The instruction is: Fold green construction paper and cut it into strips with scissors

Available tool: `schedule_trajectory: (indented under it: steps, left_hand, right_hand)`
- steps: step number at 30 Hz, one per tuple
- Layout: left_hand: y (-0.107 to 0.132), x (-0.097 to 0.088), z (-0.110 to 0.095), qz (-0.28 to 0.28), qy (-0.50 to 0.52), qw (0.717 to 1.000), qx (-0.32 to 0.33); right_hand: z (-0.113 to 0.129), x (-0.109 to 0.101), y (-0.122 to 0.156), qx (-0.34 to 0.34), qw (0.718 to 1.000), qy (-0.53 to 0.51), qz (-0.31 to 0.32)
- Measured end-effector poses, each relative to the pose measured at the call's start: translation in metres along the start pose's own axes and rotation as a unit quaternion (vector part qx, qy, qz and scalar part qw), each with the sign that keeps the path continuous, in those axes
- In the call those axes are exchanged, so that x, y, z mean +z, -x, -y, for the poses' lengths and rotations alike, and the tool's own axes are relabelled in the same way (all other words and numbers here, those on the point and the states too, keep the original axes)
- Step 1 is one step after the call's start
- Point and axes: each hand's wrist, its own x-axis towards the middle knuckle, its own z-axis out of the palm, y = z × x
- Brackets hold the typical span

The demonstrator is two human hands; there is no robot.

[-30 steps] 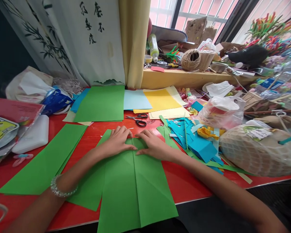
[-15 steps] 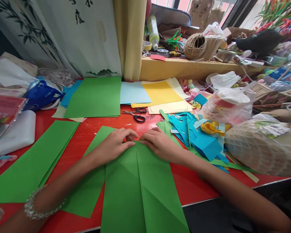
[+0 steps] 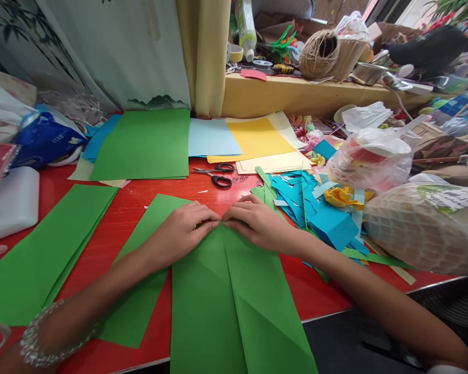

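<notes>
A creased sheet of green paper (image 3: 214, 301) lies before me, with a fold line running down its length. At its far edge my left hand (image 3: 189, 228) pinches the paper between thumb and fingers. My right hand (image 3: 257, 223) pinches the same edge right beside it, the fingertips of both hands nearly touching. Under my left forearm lies another green sheet (image 3: 140, 311), partly covered. Black-handled scissors (image 3: 218, 175) rest on the red table just beyond my hands.
Folded green sheets (image 3: 54, 249) lie at the left. Stacked green paper (image 3: 144, 145) and yellow paper (image 3: 257, 140) sit at the back. Blue paper scraps (image 3: 327, 223) heap on the right, beside a netted bag (image 3: 417, 228). A twine ball (image 3: 315, 57) stands on the ledge.
My left hand's fingers have closed onto the paper's far edge and moved closer to my right hand. The view has tilted slightly downward.
</notes>
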Motion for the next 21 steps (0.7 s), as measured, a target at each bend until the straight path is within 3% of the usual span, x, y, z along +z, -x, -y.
schedule_trajectory:
  steps: [7, 21]
  left_hand:
    - [0.0015, -0.0009, -0.0027, -0.005, 0.017, 1.0, 0.004]
    - [0.0001, -0.0051, -0.0044, 0.008, 0.099, 0.992, -0.073]
  right_hand:
    - [0.0033, -0.0025, 0.0005, 0.009, 0.999, -0.041, 0.007]
    - [0.006, -0.0063, -0.0015, 0.02, 0.996, -0.091, 0.007]
